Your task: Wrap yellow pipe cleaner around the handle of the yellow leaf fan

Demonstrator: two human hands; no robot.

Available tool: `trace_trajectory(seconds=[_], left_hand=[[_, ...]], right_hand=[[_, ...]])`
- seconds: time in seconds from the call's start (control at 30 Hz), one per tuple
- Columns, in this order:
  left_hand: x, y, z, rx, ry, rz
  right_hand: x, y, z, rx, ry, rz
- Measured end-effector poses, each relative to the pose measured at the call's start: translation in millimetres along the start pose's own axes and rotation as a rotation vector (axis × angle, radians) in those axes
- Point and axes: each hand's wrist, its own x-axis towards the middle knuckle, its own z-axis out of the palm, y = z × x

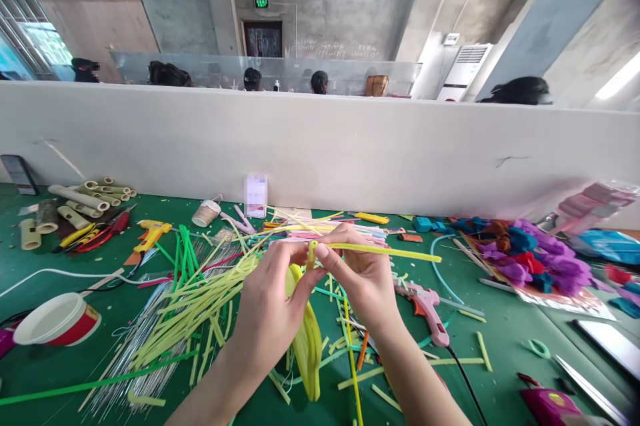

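Both hands meet above the middle of the table. My left hand [277,283] is closed, pinching the bent end of a yellow pipe cleaner [395,252] between thumb and fingers. My right hand [357,273] grips the same pipe cleaner at the bend, and its straight length sticks out to the right past the knuckles. Below the fingers hangs a curved yellow piece [306,353], seemingly of pipe cleaners laid side by side; how it joins the bend is hidden. Under the left wrist lies a heap of light-green pipe cleaners [200,309].
A pink glue gun [425,309] lies right of my right hand; a yellow glue gun [151,237] is at the left. Also around are a paper bowl [60,323], bamboo pieces [80,198], pliers [107,229], a propped phone [256,196], purple flowers [555,259] and scissors [590,386]. A white partition [320,146] stands behind.
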Motion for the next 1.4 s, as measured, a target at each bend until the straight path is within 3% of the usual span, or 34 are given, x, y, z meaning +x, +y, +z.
trace_trajectory(seconds=[0.07, 0.13, 0.4, 0.53, 0.7, 0.83, 1.03, 1.2, 1.3, 1.4], left_hand=[[-3, 0, 5.4, 0.043, 0.091, 0.021], [-2, 0, 4.5, -0.018, 0.079, 0.01], [7, -8, -20.0, -0.424, -0.205, -0.144], [7, -17, -17.2, -0.513, -0.336, -0.236], [-1, -14, -10.6, -0.304, -0.136, -0.206], [-4, -7, -13.7, -0.191, -0.029, -0.217], [-4, -15, -22.2, -0.391, -0.081, -0.243], [-1, -27, -25.7, -0.595, -0.247, -0.345], [-1, -30, -24.5, -0.644, -0.296, -0.347], [-5, -29, -19.6, -0.522, -0.224, -0.312]], right_hand=[[-1, 0, 1, 0.013, 0.006, 0.023], [-1, 0, 0, 0.058, -0.023, 0.055], [3, 6, -7, 0.313, -0.248, 0.117], [3, 12, 2, 0.356, -0.183, 0.172], [-1, 13, 14, 0.225, -0.01, 0.199], [-4, 12, 18, 0.204, -0.015, 0.194], [-4, 18, 17, 0.358, -0.162, 0.248], [-3, 26, 21, 0.419, -0.223, 0.259], [-3, 26, 25, 0.415, -0.181, 0.26], [-3, 25, 28, 0.3, -0.052, 0.213]])
